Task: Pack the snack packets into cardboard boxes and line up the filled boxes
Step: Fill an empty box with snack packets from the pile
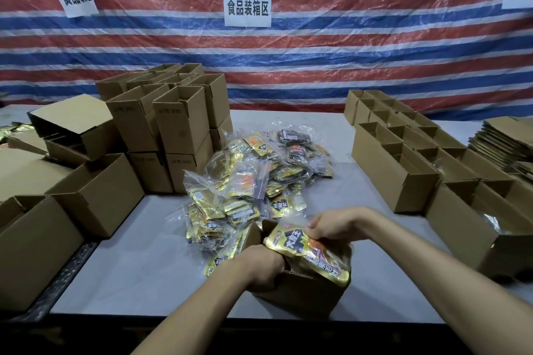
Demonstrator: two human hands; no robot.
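At nine o'clock, large cartons [101, 199] sit on the grey table [138, 253], with stacked boxes [173, 124] standing behind them at eleven. In the middle lies a pile of bagged snack packets [253, 179]. At six o'clock, near the front edge, the left hand [261, 266] grips the left rim of an open cardboard box [302, 294], fingers curled over it. The right hand [331, 226] pinches the top of a gold snack packet [311, 253] that lies tilted across the box's mouth. At three o'clock are rows of open boxes [403, 158], with flattened cardboard [501, 141] just beyond them.
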